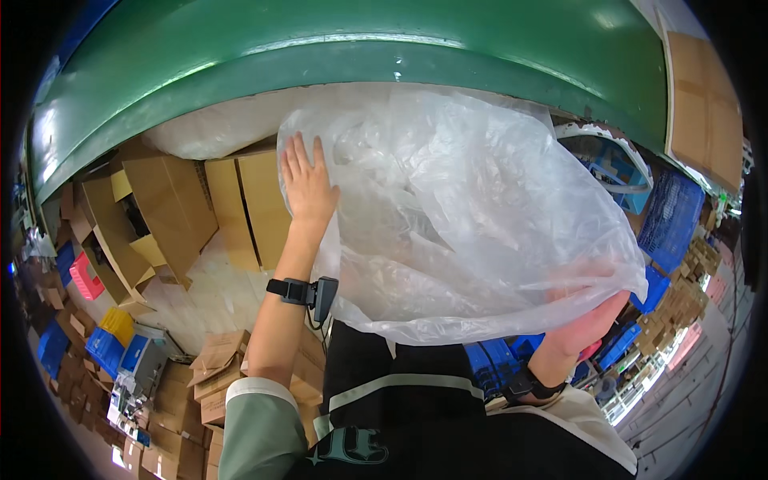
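Observation:
A large clear plastic bag [448,216] spreads in front of me, wrinkled and puffed out, covering the middle of the view. My left hand [308,180] lies against its left edge, fingers stretched out and a little apart, gripping nothing. My right hand [584,312] is at the bag's lower right corner, partly under the film. Its fingers show only as a pink blur through the plastic, so their grip cannot be made out. Whether anything lies inside the bag is also unclear; only folds and glare show.
A green work surface [384,48] curves across the far side. Opened cardboard boxes [164,200] stand at left, with more cartons [220,360] below. A pink bin [86,276] and a yellow bin [118,324] sit farther left. A blue crate [672,216] stands at right beside a white-rimmed frame [612,136].

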Demonstrator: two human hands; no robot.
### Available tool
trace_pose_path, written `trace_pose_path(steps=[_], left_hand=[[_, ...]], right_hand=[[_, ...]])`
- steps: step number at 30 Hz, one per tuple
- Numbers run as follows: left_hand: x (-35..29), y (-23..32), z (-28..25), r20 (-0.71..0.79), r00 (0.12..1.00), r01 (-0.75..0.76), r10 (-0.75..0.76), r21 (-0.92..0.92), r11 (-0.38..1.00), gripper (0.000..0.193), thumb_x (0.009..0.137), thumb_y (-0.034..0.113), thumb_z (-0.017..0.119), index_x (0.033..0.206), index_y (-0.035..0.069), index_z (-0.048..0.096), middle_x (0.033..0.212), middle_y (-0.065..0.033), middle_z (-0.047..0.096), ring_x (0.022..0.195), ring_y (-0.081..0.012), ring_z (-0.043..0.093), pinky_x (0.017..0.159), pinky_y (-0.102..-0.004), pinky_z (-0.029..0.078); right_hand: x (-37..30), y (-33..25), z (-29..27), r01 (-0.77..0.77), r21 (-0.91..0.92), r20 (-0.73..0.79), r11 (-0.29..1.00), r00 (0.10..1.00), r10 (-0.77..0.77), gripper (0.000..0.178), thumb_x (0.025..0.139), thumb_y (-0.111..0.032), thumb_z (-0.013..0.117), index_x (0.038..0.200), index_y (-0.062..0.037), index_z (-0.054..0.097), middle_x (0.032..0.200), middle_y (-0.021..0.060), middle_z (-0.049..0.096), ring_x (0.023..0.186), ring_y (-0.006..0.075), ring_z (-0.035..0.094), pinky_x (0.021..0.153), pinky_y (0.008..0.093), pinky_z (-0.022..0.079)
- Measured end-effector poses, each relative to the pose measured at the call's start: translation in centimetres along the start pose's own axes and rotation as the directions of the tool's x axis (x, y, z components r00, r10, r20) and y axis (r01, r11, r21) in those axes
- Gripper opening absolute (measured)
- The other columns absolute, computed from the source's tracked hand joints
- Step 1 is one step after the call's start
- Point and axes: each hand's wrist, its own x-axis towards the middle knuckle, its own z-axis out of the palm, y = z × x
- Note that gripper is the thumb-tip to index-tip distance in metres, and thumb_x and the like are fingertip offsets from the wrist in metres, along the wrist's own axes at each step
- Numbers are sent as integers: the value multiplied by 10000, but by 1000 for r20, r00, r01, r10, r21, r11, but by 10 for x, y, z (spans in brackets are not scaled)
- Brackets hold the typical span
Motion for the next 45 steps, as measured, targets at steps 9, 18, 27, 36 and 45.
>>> trace_pose_path(steps=[9,18,27,36,45], left_hand=[[1,-31,-46,231,865,500,-445,-473,726,197,889,86,585,1068,34,650,1050,-101,671,917,-230,628,883,-370,462],[1,7,-54,479,876,462,-66,-870,-173,411,944,197,602,1289,12,476,1166,-105,568,1084,-184,537,943,-357,441],[4,-21,2,354,876,423,-327,-890,171,528,950,93,550,1436,25,356,1272,-155,548,1028,-213,597,880,-325,490],[42,5,24,833,494,409,-251,-477,-778,391,1011,152,364,1343,-6,495,1305,-155,581,1185,-283,574,1016,-424,483],[-1,26,16,787,611,681,-82,-576,-453,449,965,222,366,1333,3,501,1366,-141,522,1237,-290,518,1069,-389,381]], right_hand=[[22,19,71,133,-591,448,796,875,186,370,938,-242,560,1176,37,606,1359,185,475,1221,265,493,1007,409,419],[14,187,186,461,-429,836,777,528,148,389,848,-282,678,1022,65,643,1446,282,400,1346,443,382,1078,488,349],[11,161,187,618,-475,875,626,408,261,546,829,-332,707,1251,-13,572,1480,275,365,1385,422,339,1103,529,282],[-55,146,104,-801,-178,-288,572,598,748,856,893,-406,716,1527,-61,255,1555,172,302,1404,375,332,1136,539,289],[52,204,187,-845,-139,301,516,460,835,1217,874,-473,711,1508,2,-213,1511,232,339,1303,295,487,1021,397,456]])
